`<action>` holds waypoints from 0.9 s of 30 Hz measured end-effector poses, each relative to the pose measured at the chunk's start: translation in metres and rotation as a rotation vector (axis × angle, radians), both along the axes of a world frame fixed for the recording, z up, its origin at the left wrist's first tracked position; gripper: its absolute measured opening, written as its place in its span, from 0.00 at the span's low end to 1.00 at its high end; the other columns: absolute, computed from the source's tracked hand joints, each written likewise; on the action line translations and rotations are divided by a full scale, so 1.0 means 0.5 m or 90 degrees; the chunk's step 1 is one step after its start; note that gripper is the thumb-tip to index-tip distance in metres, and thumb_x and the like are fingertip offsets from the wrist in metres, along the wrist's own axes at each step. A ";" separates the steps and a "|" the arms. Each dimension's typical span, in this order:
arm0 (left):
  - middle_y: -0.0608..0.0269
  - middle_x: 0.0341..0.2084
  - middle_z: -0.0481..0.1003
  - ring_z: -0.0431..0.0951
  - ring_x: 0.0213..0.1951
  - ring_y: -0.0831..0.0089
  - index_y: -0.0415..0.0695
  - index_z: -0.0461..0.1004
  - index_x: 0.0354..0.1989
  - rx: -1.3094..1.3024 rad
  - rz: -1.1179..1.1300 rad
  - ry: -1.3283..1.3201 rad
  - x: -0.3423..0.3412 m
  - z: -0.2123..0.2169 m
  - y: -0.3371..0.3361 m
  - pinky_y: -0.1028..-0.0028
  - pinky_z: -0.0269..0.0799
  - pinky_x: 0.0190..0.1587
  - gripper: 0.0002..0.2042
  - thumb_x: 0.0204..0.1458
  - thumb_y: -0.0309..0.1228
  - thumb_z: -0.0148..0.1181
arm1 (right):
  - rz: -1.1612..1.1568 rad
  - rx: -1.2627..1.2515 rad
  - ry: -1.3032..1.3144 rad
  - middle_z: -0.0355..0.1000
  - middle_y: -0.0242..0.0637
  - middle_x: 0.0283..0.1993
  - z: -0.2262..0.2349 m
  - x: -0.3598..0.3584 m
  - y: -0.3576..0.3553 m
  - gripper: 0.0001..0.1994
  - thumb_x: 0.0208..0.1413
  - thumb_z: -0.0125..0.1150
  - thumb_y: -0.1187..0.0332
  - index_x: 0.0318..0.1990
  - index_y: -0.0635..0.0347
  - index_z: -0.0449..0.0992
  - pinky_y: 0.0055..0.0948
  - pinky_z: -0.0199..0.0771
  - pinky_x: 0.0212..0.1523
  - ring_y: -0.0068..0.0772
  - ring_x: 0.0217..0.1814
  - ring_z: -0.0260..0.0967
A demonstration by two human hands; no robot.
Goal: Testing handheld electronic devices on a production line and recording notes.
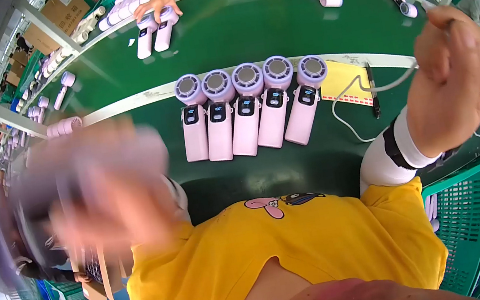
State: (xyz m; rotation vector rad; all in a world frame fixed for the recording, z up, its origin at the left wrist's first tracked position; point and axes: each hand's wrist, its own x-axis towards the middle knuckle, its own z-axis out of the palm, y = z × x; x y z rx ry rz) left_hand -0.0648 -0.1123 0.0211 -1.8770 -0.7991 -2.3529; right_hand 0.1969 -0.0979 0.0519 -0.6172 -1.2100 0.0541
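Observation:
Five is too many to count here, so several pink handheld fans [246, 125] lie side by side before me, purple round heads pointing away and small black displays lit. My left hand [114, 200] is smeared by motion at the left, left of the row. A greyish-purple blur lies over and beside it; its kind cannot be made out. Raised at the right, my right hand [456, 77] has its fingers curled together near the top. What they hold, if anything, is hidden. A grey cable [395, 84] runs from the table to behind this hand.
Beyond the pale rail, another person's hand [157, 4] touches two fans [161, 34] on the green belt [234, 26]. A yellow sheet [341, 82] and black pen [374, 92] lie right of the row. Green crates [465, 203] stand at lower right.

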 end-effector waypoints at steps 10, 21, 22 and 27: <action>0.50 0.27 0.73 0.74 0.30 0.60 0.32 0.64 0.38 -0.737 0.205 0.179 -0.279 -0.178 0.500 0.69 0.70 0.33 0.20 0.34 0.28 0.58 | 0.266 0.050 0.061 0.46 0.28 0.15 0.006 0.093 -0.058 0.12 0.55 0.37 0.69 0.33 0.70 0.65 0.21 0.40 0.21 0.18 0.17 0.40; 0.47 0.25 0.71 0.71 0.27 0.53 0.36 0.67 0.25 -0.421 0.402 0.230 -0.222 -0.234 0.477 0.63 0.66 0.31 0.12 0.41 0.35 0.54 | 0.205 0.037 -0.063 0.57 0.32 0.23 0.016 0.085 -0.033 0.13 0.56 0.44 0.63 0.35 0.67 0.66 0.16 0.48 0.15 0.17 0.16 0.47; 0.48 0.24 0.70 0.70 0.26 0.54 0.37 0.66 0.26 -0.465 0.320 0.241 -0.177 -0.201 0.417 0.64 0.65 0.29 0.13 0.42 0.35 0.54 | 0.185 0.034 -0.085 0.59 0.34 0.25 0.016 0.086 -0.025 0.13 0.56 0.45 0.63 0.35 0.66 0.66 0.15 0.50 0.14 0.16 0.16 0.48; 0.48 0.21 0.67 0.66 0.21 0.54 0.35 0.63 0.27 -0.558 0.115 0.523 -0.092 -0.179 0.140 0.67 0.65 0.26 0.16 0.40 0.36 0.58 | 0.111 0.072 -0.127 0.62 0.36 0.22 0.019 0.065 -0.008 0.14 0.57 0.45 0.62 0.36 0.68 0.65 0.12 0.54 0.12 0.15 0.16 0.52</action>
